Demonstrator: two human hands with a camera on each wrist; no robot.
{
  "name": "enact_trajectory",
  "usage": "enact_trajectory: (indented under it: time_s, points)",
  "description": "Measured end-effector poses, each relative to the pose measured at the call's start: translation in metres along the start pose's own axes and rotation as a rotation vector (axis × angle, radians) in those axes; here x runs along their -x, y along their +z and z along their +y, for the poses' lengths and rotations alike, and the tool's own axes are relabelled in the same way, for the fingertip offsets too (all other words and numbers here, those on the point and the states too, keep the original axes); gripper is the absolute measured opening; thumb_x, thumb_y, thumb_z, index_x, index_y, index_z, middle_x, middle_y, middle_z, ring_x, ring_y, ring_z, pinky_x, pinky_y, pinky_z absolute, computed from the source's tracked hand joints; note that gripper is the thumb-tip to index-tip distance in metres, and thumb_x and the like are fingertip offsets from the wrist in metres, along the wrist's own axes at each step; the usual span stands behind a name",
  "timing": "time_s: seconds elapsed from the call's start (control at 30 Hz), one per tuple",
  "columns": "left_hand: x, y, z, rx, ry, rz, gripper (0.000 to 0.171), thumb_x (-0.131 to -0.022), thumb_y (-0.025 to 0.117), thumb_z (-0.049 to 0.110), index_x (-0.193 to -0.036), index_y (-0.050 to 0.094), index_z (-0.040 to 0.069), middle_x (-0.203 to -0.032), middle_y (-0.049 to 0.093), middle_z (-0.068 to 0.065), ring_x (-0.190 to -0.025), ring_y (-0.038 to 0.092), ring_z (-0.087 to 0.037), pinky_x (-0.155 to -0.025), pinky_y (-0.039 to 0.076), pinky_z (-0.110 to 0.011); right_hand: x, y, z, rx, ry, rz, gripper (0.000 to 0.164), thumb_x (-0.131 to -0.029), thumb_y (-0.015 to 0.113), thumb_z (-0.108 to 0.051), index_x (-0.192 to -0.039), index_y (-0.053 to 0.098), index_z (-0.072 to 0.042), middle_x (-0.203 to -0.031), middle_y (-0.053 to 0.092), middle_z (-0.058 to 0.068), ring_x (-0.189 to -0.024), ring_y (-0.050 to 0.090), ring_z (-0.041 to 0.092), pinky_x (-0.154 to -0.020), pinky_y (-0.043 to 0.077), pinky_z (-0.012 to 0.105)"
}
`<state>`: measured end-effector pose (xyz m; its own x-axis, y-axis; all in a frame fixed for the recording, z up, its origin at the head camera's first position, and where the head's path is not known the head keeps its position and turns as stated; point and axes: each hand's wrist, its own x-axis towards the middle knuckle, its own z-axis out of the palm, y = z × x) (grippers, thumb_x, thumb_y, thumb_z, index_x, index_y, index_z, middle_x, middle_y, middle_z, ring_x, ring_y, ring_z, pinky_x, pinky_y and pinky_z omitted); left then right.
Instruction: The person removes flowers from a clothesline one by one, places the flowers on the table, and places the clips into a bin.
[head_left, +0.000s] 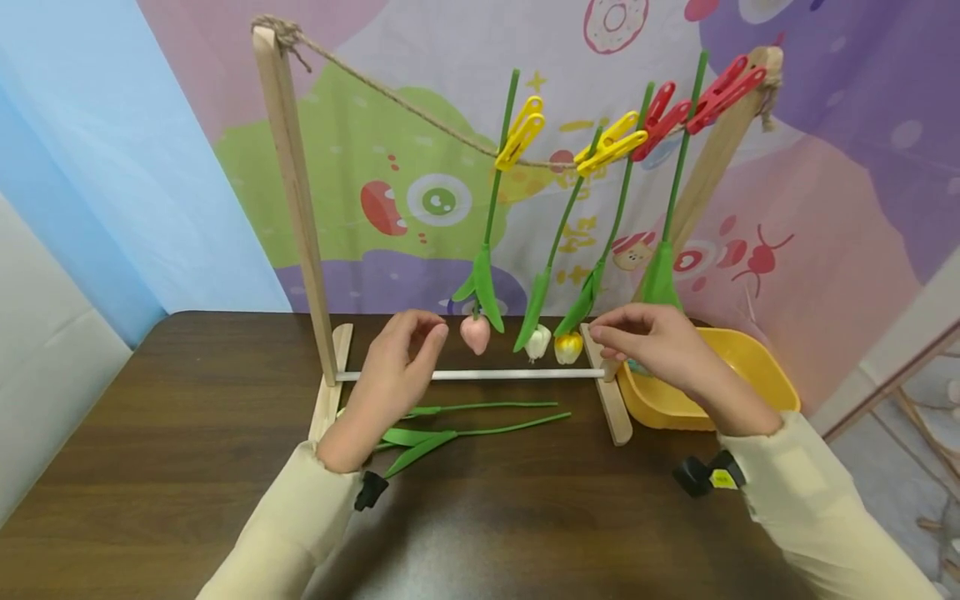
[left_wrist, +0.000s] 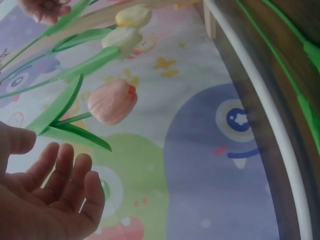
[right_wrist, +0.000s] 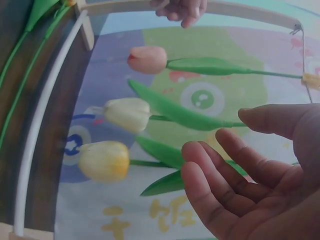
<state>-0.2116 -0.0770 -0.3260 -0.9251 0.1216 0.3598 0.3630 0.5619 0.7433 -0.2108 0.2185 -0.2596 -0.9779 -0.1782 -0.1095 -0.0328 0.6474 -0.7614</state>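
My left hand (head_left: 397, 367) is held in the air left of a hanging pink tulip (head_left: 475, 334), fingers loosely bent and holding nothing. The left wrist view shows that palm (left_wrist: 50, 205) bare beside the tulip's leaves. On the other side, my right hand (head_left: 660, 346) hovers next to a yellow tulip (head_left: 568, 347), with thumb and fingers apart and nothing between them in the right wrist view. A white tulip (head_left: 537, 342) hangs between these two flowers. The bloom of a rightmost tulip, with a broad leaf (head_left: 661, 279), is hidden behind the right hand.
Yellow clothespins (head_left: 519, 140) and red clothespins (head_left: 722, 96) fix the stems to a twine line (head_left: 397, 100) between wooden posts (head_left: 288, 167). A white rod (head_left: 517, 374) joins their feet. More tulip stems (head_left: 510, 427) lie on the table (head_left: 525, 517); a yellow basin (head_left: 783, 396) stands right.
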Motion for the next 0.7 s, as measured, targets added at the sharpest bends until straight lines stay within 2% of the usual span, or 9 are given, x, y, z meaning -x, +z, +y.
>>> enact_trajectory:
  time_s: [0.13, 0.3, 0.5, 0.7]
  points:
    - [-0.004, -0.001, 0.004, 0.046, -0.005, 0.028, 0.025, -0.097, 0.05, 0.028, -0.11, 0.058, 0.008, -0.1, 0.058, -0.007, -0.084, 0.051, -0.018, -0.073, 0.042, -0.031, -0.002, 0.001, -0.01, -0.028, -0.024, 0.02, 0.039, -0.09, 0.06, -0.037, -0.114, 0.063, -0.005, -0.095, 0.068, 0.005, -0.082, 0.064, 0.01, -0.073, 0.052, 0.026]
    - [-0.009, -0.001, 0.008, 0.075, -0.008, 0.041, 0.024, -0.097, 0.05, 0.026, -0.11, 0.058, 0.007, -0.101, 0.058, -0.007, -0.085, 0.052, -0.019, -0.072, 0.042, -0.031, -0.002, 0.001, -0.022, -0.044, -0.037, 0.043, 0.04, -0.089, 0.061, -0.039, -0.114, 0.063, -0.007, -0.096, 0.068, 0.005, -0.081, 0.064, 0.01, -0.073, 0.052, 0.024]
    - [-0.015, -0.002, 0.012, 0.101, 0.005, 0.061, 0.023, -0.097, 0.05, 0.026, -0.109, 0.058, 0.008, -0.101, 0.058, -0.007, -0.086, 0.052, -0.018, -0.073, 0.042, -0.03, -0.004, 0.001, -0.037, -0.062, -0.071, 0.059, 0.035, -0.091, 0.06, -0.034, -0.114, 0.062, -0.008, -0.108, 0.066, 0.014, -0.081, 0.066, 0.005, -0.073, 0.052, 0.023]
    - [-0.022, -0.005, 0.017, 0.136, 0.013, 0.058, 0.025, -0.097, 0.05, 0.026, -0.111, 0.057, 0.006, -0.105, 0.057, -0.008, -0.093, 0.053, -0.02, -0.078, 0.044, -0.032, -0.006, 0.0, -0.049, -0.114, -0.1, 0.06, 0.036, -0.09, 0.062, -0.034, -0.115, 0.062, -0.007, -0.11, 0.065, 0.009, -0.084, 0.067, 0.007, -0.074, 0.053, 0.022]
